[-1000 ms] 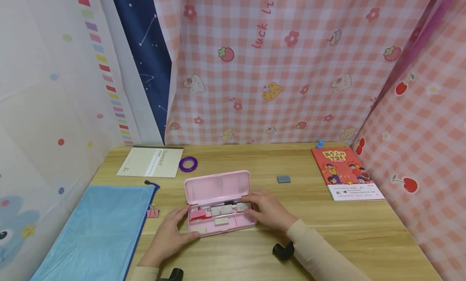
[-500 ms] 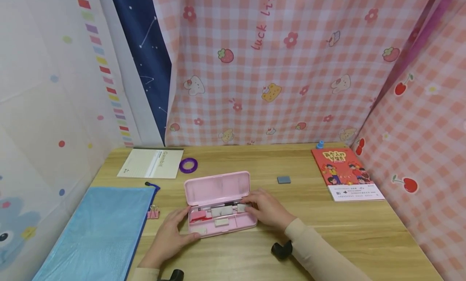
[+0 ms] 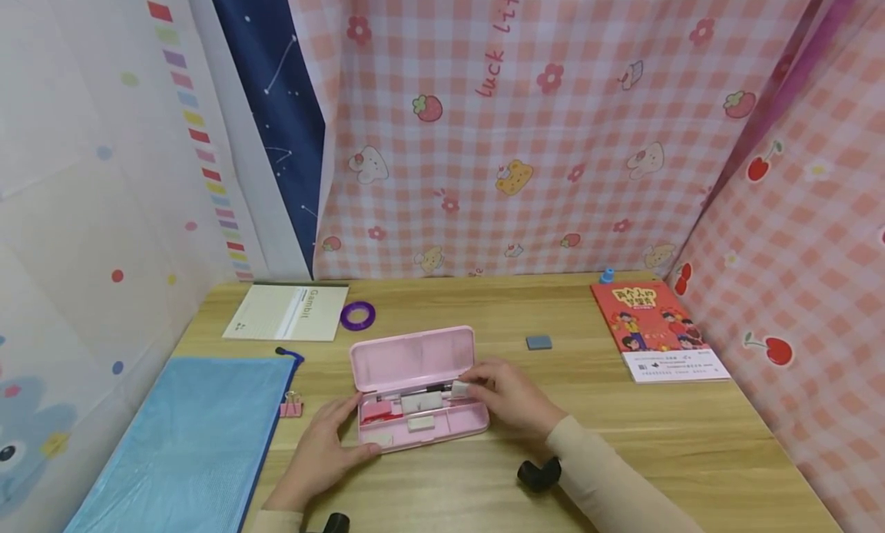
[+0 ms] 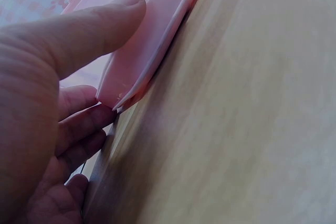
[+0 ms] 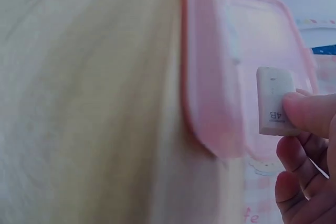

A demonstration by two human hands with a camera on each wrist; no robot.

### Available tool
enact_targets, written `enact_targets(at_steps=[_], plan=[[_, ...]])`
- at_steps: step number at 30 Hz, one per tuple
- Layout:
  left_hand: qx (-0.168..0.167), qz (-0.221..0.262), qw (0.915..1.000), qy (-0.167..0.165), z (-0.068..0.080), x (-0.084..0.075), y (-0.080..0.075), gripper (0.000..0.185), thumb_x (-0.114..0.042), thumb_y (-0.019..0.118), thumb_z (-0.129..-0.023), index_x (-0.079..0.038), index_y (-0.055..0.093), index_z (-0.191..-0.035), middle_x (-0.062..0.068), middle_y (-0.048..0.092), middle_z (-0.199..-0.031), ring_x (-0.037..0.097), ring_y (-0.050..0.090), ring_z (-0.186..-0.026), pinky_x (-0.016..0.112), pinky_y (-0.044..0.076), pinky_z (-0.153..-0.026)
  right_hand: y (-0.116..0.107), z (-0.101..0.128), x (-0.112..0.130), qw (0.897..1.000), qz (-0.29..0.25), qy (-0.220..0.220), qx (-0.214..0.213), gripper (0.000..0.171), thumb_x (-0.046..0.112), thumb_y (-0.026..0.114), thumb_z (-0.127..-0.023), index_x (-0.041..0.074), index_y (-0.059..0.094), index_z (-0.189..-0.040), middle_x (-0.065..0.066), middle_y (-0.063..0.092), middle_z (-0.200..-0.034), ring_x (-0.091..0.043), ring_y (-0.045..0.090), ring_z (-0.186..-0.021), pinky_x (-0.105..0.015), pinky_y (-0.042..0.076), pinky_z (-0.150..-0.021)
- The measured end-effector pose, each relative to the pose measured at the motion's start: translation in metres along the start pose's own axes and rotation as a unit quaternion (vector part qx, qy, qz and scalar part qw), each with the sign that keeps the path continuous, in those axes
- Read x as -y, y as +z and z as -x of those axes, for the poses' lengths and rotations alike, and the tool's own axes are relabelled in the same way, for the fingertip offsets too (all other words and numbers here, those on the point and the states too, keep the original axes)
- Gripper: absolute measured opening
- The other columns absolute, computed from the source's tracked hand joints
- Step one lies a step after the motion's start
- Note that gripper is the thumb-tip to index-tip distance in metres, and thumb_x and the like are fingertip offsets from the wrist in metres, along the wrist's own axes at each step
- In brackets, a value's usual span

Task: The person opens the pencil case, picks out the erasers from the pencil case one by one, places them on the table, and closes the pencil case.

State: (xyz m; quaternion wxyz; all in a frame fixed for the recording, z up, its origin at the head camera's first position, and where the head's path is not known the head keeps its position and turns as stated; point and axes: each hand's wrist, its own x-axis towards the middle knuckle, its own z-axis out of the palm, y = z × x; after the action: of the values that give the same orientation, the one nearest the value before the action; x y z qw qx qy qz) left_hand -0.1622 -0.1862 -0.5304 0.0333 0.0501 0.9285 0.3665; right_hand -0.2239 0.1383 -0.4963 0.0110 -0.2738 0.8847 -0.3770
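My right fingers (image 5: 310,111) pinch a white eraser (image 5: 270,95) over the open pink pencil case (image 3: 466,419) my left fingers (image 4: 107,30) grip.

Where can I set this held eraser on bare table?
Bare table lies between the gray block and the red book, and behind the pencil case, from the purple ring to the block. It's crowded left of the case: left hand, pink clip, blue folder.

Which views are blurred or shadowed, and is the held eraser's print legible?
Head: fairly even light, pencil case clear; left wrist: dim, tabletop blurred and shadowed; right wrist: tabletop and pencil case blurred, but "4B" legible on the eraser.
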Motion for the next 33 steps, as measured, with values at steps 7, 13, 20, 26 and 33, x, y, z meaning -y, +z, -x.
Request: enact_targets(at_steps=[7, 13, 20, 26, 33], plan=[[-0.006, 0.001, 1.0, 0.006, 0.0, 0.0, 0.0, 0.101, -0.064, 0.078, -0.064, -0.014, 0.044, -0.145, 0.014, 0.045, -0.145, 0.037, 0.036, -0.135, 0.059, 0.03, -0.108, -0.029, 0.009, -0.009, 0.999, -0.024, 0.038, -0.031, 0.018, 0.012, 0.065, -0.092, 0.018, 0.072, -0.108, 0.01, 0.063, -0.1, -0.011, 0.055, -0.08, -0.025, 0.051, -0.066], [-0.002, -0.002, 1.0, 0.004, -0.001, 0.0, -0.002, 0.101, -0.063, 0.078, -0.064, -0.014, 0.044, -0.145, 0.014, 0.044, -0.145, 0.037, 0.035, -0.135, 0.059, 0.029, -0.109, -0.05, 0.016, -0.042, 0.996, 0.015, 0.068, -0.058, 0.016, 0.013, 0.065, -0.092, 0.016, 0.073, -0.106, 0.005, 0.066, -0.102, -0.012, 0.056, -0.084, -0.027, 0.051, -0.069], [-0.002, 0.006, 1.0, 0.004, 0.001, 0.001, -0.002, 0.102, -0.063, 0.079, -0.062, -0.014, 0.044, -0.145, 0.014, 0.045, -0.144, 0.037, 0.035, -0.135, 0.058, 0.029, -0.109, -0.061, 0.018, -0.068, 0.99, 0.067, 0.099, -0.069, 0.015, 0.013, 0.066, -0.092, 0.015, 0.074, -0.105, 0.001, 0.067, -0.1, -0.013, 0.059, -0.086, -0.031, 0.051, -0.075], [-0.004, 0.009, 0.9999, 0.003, 0.001, 0.002, -0.001, 0.101, -0.062, 0.079, -0.063, -0.015, 0.044, -0.145, 0.014, 0.045, -0.144, 0.037, 0.035, -0.135, 0.059, 0.028, -0.109, -0.064, 0.016, -0.074, 0.99, 0.076, 0.098, -0.067, 0.015, 0.013, 0.068, -0.09, 0.016, 0.074, -0.103, 0.0, 0.068, -0.101, -0.012, 0.059, -0.084, -0.032, 0.051, -0.074], [-0.007, 0.009, 0.9999, 0.005, 0.003, 0.001, -0.001, 0.099, -0.06, 0.08, -0.064, -0.014, 0.045, -0.144, 0.015, 0.045, -0.144, 0.038, 0.035, -0.135, 0.058, 0.029, -0.109, -0.063, 0.012, -0.074, 0.99, 0.068, 0.115, -0.039, 0.014, 0.011, 0.066, -0.092, 0.015, 0.073, -0.103, -0.001, 0.066, -0.103, -0.014, 0.058, -0.086, -0.033, 0.051, -0.076]])
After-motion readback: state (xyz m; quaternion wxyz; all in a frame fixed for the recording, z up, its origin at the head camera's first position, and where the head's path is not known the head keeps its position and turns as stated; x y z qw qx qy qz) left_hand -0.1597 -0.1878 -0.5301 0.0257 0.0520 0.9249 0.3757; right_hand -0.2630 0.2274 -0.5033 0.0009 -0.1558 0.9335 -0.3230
